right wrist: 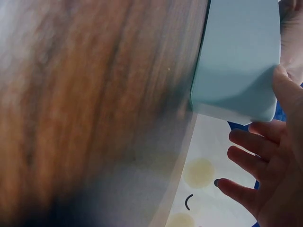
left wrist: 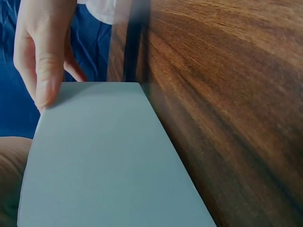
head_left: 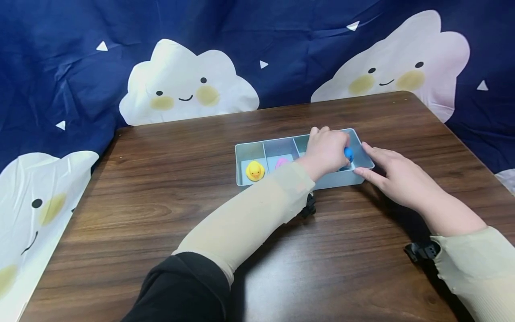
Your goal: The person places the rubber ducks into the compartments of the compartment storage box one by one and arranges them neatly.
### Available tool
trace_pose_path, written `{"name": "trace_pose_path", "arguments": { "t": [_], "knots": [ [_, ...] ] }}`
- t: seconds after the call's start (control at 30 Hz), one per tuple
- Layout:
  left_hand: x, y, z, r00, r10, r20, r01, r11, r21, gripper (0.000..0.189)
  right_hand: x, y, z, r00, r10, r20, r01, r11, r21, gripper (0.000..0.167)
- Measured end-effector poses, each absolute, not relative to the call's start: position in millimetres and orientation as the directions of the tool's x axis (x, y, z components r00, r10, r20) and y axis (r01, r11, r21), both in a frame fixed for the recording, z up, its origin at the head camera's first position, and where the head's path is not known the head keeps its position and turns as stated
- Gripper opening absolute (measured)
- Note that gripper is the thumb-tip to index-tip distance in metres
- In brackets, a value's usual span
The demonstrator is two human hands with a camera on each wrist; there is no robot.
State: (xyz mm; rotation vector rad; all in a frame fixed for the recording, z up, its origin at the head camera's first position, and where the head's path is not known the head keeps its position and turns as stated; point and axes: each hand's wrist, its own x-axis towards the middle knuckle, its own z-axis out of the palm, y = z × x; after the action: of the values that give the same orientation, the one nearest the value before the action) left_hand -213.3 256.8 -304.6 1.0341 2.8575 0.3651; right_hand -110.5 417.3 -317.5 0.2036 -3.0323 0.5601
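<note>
In the head view a pale blue-grey divided box (head_left: 338, 181) lies on the table. My left hand (head_left: 326, 150) reaches over its right part, fingers curled on a small rounded blue toy (head_left: 348, 154) that is mostly hidden by the hand. My right hand (head_left: 398, 176) rests at the box's right end, its thumb at the near corner's rim. From the right wrist, its other fingers (right wrist: 248, 163) look extended and spread beside the end wall. A yellow rubber duck (head_left: 255, 171) sits in the leftmost compartment, and a pink toy (head_left: 281, 163), partly covered by my left forearm, lies in the one beside it.
The brown wooden table (head_left: 161, 192) carries the box towards its far side. Behind it hangs a dark blue cloth (head_left: 281, 27) with smiling white clouds. My left forearm crosses in front of the box. Each wrist bears a small black camera mount (head_left: 421, 251).
</note>
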Motion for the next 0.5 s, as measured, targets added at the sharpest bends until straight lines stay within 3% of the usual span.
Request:
{"name": "trace_pose_path", "arguments": {
  "t": [0.5],
  "knots": [
    [-212.7, 261.5, -306.9, -0.782, 0.623, 0.008, 0.614, 0.770, 0.173, 0.012, -111.0, 417.0, -317.8, -0.989, -0.121, 0.083, -0.142, 0.926, -0.351, 0.074]
  ]
}}
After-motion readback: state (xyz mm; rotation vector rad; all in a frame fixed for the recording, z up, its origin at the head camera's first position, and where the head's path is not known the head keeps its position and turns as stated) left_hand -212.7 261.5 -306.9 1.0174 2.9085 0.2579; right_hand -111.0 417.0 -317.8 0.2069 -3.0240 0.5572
